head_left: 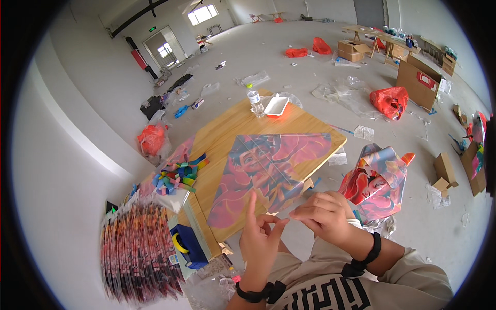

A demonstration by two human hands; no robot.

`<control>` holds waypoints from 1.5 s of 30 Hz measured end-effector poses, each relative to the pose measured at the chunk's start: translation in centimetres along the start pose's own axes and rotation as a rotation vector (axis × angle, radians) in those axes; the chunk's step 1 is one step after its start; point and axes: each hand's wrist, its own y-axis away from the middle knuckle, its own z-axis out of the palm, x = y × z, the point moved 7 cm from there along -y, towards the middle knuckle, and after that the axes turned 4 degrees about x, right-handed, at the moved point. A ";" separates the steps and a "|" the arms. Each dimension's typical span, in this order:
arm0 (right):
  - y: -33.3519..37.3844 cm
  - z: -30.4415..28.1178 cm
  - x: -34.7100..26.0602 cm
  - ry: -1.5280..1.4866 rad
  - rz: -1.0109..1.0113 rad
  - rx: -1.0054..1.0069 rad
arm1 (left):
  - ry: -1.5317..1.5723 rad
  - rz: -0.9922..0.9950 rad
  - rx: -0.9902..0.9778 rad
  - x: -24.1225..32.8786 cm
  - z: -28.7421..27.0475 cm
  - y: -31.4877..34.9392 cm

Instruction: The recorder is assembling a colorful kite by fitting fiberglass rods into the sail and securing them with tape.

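Printed sheet point(258, 175) in pink and blue lies on the wooden table point(222, 134) in the head view. Left hand point(261, 247), index raised, and right hand point(326, 217), fingers bent, nearly meet; whether either pinches anything, I cannot tell.

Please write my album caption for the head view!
Left hand and right hand near a colourful sheet on a wooden table.

Grey floor point(253, 54), white walls point(85, 70)
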 end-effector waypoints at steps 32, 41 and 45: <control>-1.1 2.2 32.0 0.111 0.896 -0.038 | 0.058 -0.020 -0.194 -13.6 19.3 -19.1; -3.6 7.7 45.1 0.016 0.903 -0.121 | 0.252 -0.263 -0.161 -23.1 24.7 -28.1; -5.3 10.1 49.2 0.012 0.925 -0.174 | 0.077 -0.167 -0.130 -26.6 25.4 -31.6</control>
